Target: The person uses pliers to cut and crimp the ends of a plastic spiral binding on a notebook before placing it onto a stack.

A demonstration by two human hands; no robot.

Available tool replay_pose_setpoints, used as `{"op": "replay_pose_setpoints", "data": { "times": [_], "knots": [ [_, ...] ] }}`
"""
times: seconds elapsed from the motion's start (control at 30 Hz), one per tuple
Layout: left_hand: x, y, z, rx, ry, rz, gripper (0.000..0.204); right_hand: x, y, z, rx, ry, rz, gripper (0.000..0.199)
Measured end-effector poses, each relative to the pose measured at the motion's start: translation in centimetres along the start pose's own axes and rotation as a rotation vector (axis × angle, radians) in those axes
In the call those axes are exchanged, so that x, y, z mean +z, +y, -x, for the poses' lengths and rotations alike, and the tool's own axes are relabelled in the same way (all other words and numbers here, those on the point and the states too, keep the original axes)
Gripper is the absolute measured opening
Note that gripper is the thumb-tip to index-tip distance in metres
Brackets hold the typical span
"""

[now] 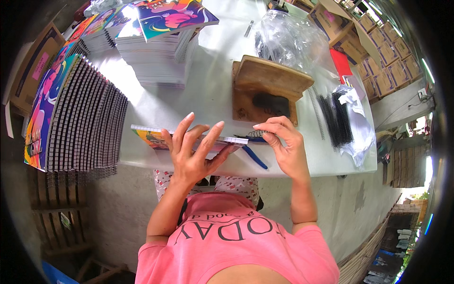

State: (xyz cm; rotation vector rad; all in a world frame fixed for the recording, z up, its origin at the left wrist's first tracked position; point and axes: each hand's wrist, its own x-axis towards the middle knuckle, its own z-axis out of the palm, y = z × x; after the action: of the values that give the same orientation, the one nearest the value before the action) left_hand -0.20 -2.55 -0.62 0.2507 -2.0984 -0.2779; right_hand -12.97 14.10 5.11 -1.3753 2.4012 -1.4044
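- Two bare hands are busy at the near edge of a white table (208, 102). The left hand (189, 151) has its fingers spread wide and lies flat over a thin notebook with a colourful cover (150, 137), pressing on it more than gripping.
- The notebook sits at the table's near edge, right in front of the person, with its white page edge facing up.
- The right hand (283, 144) has its fingertips pinched together on a black spiral binding coil (255, 134) at the notebook's right end, so that one's closed on the coil.
- Blue-handled pliers (254, 156) lie on the table just under the right hand, touching nothing I can make out for sure.
- Behind the hands there's a brown wooden jig (265, 87) with a sloped top.
- More loose black coils (336, 118) lie to the right beside a clear plastic bag (288, 38).
- On the left, a long fanned row of bound notebooks (87, 118), plus tall stacks of white pages (151, 59) farther back.
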Motion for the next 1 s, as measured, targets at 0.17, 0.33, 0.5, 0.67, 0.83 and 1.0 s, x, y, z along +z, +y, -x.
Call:
{"op": "replay_pose_setpoints", "data": {
  "times": [0.17,0.33,0.5,0.67,0.83,1.0],
  "knots": [
    [0.1,0.2,-0.2,-0.015,-0.010,0.012,0.051,-0.3,-0.4,-0.1,-0.005,-0.136,0.021,0.015],
    [0.1,0.3,-0.5,-0.043,-0.015,0.060,0.050,-1.2,-0.4,-0.4,0.048,-0.385,-0.073,0.018],
    [0.2,0.6,-0.7,-0.049,-0.036,0.061,0.050,-1.0,-2.5,-0.8,0.247,-0.318,-0.129,0.020],
    [0.3,0.5,-0.1,-0.063,0.007,0.022,0.053,0.1,-1.9,-0.3,-0.140,-0.116,-0.040,0.021],
    [0.2,0.1,-0.1,-0.070,0.014,0.062,0.047,-1.2,-0.8,-1.0,0.147,-0.456,-0.150,0.022],
    [-0.8,-0.2,-0.8,-0.033,-0.011,0.128,0.050,-3.0,9.8,-3.7,0.101,-0.293,0.472,0.041]
  ]
}}
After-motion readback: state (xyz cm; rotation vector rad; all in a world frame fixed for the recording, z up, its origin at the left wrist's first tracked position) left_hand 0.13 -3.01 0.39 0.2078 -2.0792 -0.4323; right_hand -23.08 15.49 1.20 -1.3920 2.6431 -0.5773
